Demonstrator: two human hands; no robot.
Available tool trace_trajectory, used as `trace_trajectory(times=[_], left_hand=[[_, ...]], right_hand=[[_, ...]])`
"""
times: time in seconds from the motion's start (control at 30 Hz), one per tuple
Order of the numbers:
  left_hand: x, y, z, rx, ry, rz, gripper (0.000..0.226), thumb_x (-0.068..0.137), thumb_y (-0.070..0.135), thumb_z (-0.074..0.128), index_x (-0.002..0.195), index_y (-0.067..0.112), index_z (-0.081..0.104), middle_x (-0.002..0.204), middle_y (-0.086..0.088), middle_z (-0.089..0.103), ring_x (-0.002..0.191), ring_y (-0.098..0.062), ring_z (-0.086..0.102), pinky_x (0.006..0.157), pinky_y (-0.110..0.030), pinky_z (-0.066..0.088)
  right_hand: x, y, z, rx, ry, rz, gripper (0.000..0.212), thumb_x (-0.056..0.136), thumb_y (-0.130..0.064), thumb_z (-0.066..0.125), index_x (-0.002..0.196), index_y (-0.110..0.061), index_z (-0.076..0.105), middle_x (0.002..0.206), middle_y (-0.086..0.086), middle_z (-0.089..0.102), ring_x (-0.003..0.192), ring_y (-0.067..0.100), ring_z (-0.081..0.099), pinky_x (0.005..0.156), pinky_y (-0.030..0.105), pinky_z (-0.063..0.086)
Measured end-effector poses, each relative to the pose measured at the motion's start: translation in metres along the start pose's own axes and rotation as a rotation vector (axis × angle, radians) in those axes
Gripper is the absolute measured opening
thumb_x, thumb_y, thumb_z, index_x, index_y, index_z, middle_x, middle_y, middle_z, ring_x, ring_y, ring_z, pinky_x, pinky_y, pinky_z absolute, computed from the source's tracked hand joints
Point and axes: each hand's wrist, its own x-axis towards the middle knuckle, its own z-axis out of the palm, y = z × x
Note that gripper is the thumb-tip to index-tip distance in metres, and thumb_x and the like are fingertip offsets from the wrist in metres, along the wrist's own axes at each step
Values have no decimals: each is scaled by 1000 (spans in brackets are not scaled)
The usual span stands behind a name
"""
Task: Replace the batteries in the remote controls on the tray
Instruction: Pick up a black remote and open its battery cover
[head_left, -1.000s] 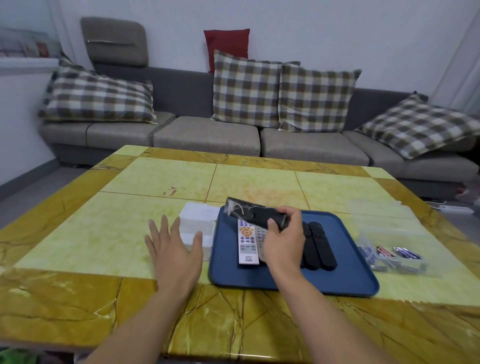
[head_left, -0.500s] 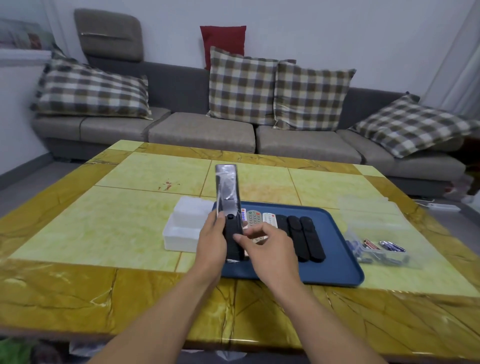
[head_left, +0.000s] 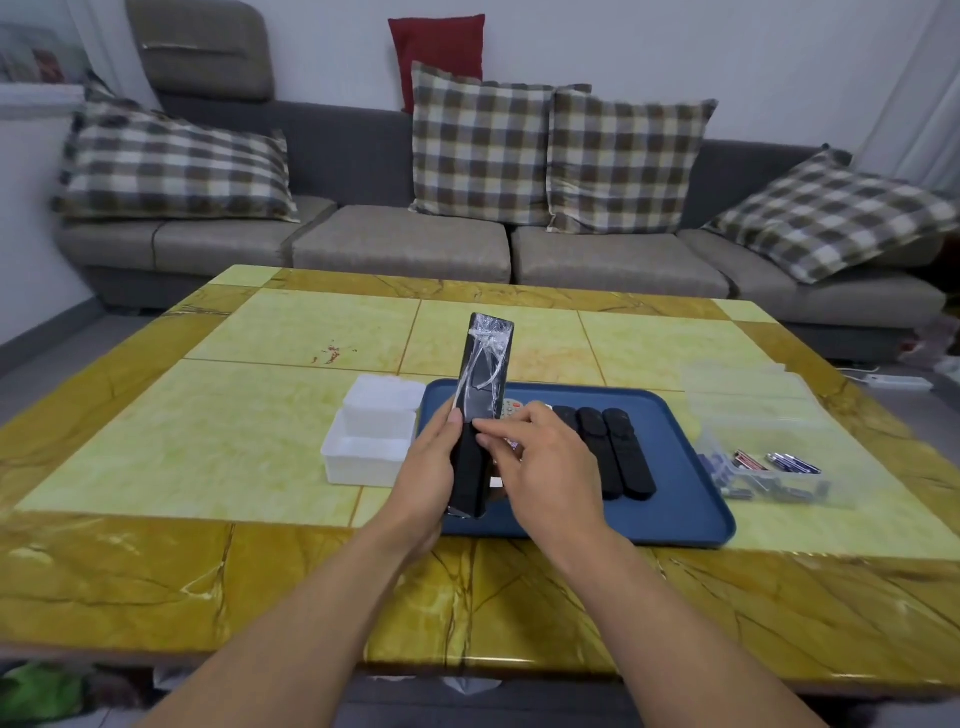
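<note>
My left hand (head_left: 434, 467) grips a long black remote (head_left: 480, 395) wrapped in clear film and holds it upright above the left end of the blue tray (head_left: 691, 499). My right hand (head_left: 540, 462) is beside it, fingertips touching the remote's lower half near the middle. On the tray lie a light-coloured remote with coloured buttons (head_left: 511, 408), mostly hidden behind my hands, and three black remotes (head_left: 623, 452) side by side. A clear box with several batteries (head_left: 769, 467) stands right of the tray.
Two white plastic boxes (head_left: 376, 431) stand just left of the tray. All of this is on a yellow tiled coffee table (head_left: 260, 441). A grey sofa with checked cushions (head_left: 483, 150) runs behind the table.
The remote went from my right hand, lying over the tray, into my left hand and now stands upright. My left hand left the table; my right hand's fingers moved onto the remote's lower half.
</note>
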Motion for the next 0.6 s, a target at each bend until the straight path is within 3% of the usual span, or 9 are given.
trace_trajectory(times=[0.17, 0.3, 0.43, 0.5, 0.6], left_hand=[[-3, -1, -2, 61, 4, -25, 31, 109, 34, 38, 126, 29, 63, 94, 0, 77, 70, -13, 72, 51, -26, 54], [-2, -4, -1, 79, 1, -55, 34, 109, 35, 38, 133, 36, 61, 114, -9, 73, 80, -21, 72, 57, -30, 55], [-2, -5, -3, 103, 4, -69, 33, 109, 39, 37, 131, 40, 61, 106, -10, 75, 73, -24, 70, 58, -33, 55], [0, -5, -5, 91, 14, -74, 33, 109, 40, 35, 129, 39, 62, 104, -8, 75, 76, -24, 71, 59, -34, 56], [3, -4, -6, 25, 67, -82, 35, 109, 40, 35, 129, 31, 62, 100, -6, 76, 77, -21, 71, 65, -41, 60]], right_hand=[[6, -1, -4, 33, -202, 82, 12, 99, -38, 55, 107, -34, 63, 101, -15, 51, 89, 4, 54, 80, 34, 52], [5, 1, -7, 166, -327, 159, 20, 93, -41, 64, 107, -29, 55, 101, -11, 52, 84, 7, 58, 75, 28, 53], [4, 3, -10, 284, -370, 207, 17, 94, -32, 67, 104, -28, 54, 102, -8, 60, 82, 8, 61, 65, 18, 44], [3, 2, -11, 395, -348, 247, 15, 93, -29, 68, 100, -29, 54, 94, -4, 67, 79, 11, 63, 67, 22, 47], [9, 7, -22, 523, -181, 385, 13, 95, -24, 65, 104, -30, 57, 93, -1, 69, 79, 12, 66, 64, 26, 50]])
